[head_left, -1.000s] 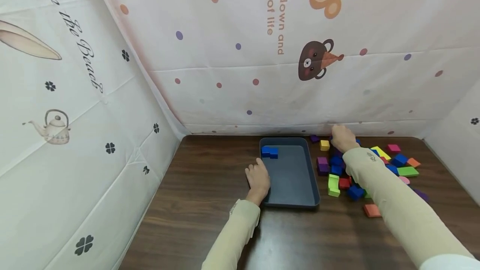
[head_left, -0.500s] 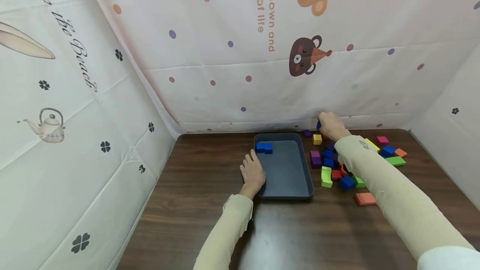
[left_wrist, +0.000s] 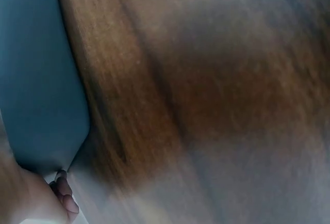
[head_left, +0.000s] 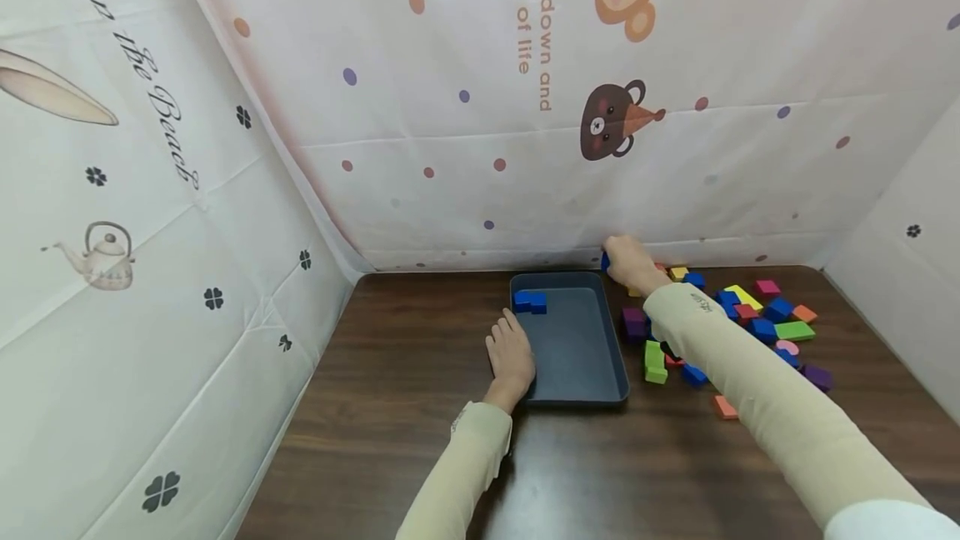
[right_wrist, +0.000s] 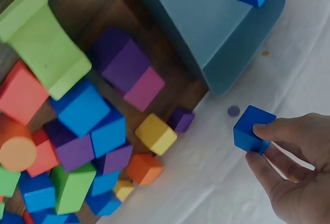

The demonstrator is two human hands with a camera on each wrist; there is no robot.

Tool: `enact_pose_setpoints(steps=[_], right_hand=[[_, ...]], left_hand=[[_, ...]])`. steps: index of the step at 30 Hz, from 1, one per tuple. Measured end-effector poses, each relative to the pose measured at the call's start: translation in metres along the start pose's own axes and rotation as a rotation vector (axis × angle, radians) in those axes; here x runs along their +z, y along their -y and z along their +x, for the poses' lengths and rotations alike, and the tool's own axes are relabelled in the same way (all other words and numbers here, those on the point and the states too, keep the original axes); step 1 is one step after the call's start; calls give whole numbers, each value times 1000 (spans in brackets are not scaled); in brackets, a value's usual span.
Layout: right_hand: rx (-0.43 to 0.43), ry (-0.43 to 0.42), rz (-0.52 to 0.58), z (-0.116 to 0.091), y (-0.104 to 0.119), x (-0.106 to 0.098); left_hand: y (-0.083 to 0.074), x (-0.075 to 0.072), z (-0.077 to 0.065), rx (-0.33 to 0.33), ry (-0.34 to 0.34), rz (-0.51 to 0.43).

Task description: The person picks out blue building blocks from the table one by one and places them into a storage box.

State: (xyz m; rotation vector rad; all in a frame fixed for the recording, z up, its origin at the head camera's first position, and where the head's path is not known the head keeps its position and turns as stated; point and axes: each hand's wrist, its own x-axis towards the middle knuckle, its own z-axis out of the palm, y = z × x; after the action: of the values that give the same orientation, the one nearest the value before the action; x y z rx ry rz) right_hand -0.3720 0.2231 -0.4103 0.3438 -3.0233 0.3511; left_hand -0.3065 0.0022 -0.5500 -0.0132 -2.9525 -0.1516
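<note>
A blue block (right_wrist: 250,128) is pinched between the thumb and fingers of my right hand (right_wrist: 296,162). In the head view that right hand (head_left: 632,263) is off the far right corner of the dark grey tray (head_left: 573,357). Two blue blocks (head_left: 530,302) sit inside the tray at its far left corner. My left hand (head_left: 512,357) lies along the tray's left rim, its fingers extended. The left wrist view catches only part of the left hand (left_wrist: 38,198), beside the tray wall (left_wrist: 46,79).
Many coloured blocks lie right of the tray, among them a green arched block (right_wrist: 46,43), a yellow cube (right_wrist: 155,133) and a purple block (head_left: 634,323). A white printed cloth (head_left: 420,207) hangs behind the wooden table (head_left: 375,407).
My right hand has lifted a blue block from the pile's far side and carried it left toward the tray. The left hand stays at the tray's left rim.
</note>
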Motion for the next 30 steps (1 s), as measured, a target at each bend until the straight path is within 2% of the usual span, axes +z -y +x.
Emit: enact_pose_setpoints(steps=[8,17,22,27,30], right_hand=[[-22,-4,47,9,6,19],[-95,162,20,23,32,52],[-98,207,47,25,37,65],[-139,230,36,26,38,74],[-176,211,21,27,37,79]], left_hand=[[-1,4,-5,9,-22,-10],[9,-2,-4,-35,-23,-130],[11,-3,-1,-28,-33,-175],[9,-2,-1,-37,-28,-296],[7,-3,-1,-40,-20,-375]])
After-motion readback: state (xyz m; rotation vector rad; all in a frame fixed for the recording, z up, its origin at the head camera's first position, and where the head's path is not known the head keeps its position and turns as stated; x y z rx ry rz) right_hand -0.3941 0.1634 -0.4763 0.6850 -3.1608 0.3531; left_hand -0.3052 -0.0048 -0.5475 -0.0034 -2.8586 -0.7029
